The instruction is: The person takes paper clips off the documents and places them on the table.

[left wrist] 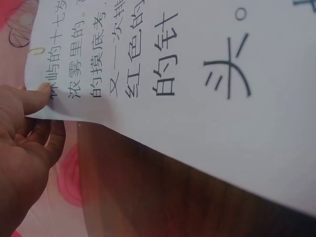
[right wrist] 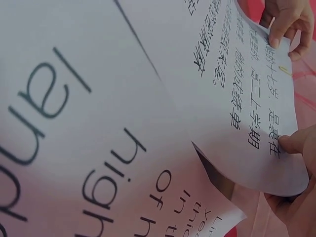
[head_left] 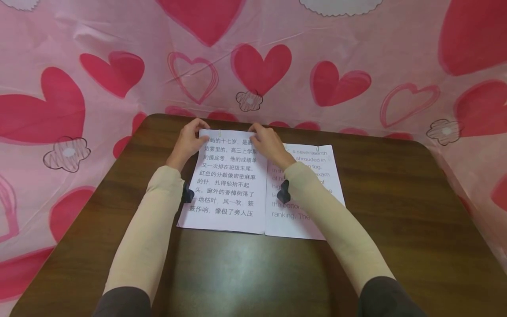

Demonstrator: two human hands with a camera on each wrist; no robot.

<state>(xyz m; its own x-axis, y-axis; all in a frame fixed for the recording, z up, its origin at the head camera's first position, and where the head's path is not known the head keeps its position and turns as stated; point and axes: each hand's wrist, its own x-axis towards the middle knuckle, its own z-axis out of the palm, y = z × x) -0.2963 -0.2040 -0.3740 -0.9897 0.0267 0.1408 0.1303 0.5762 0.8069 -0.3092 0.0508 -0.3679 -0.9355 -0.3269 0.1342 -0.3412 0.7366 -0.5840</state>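
A white sheet printed with large Chinese text (head_left: 227, 180) has its top edge raised off the table. My left hand (head_left: 189, 140) pinches its top left corner, thumb on the printed face and fingers behind, as the left wrist view shows. At the top right corner, my right hand (head_left: 271, 143) grips the same sheet, with the thumb (right wrist: 291, 143) in front. A yellow paper clip (left wrist: 36, 51) sits on the top edge between the hands. Beside it on the right lies a white sheet with English text (head_left: 295, 226), partly hidden under my right forearm.
The dark brown wooden table (head_left: 396, 198) has rounded far corners. Behind it hangs a pink cloth with red hearts (head_left: 261, 66). A second paper clip (head_left: 317, 148) is on the English sheet's top edge. Black wrist cameras (head_left: 283, 192) sit at both sleeves.
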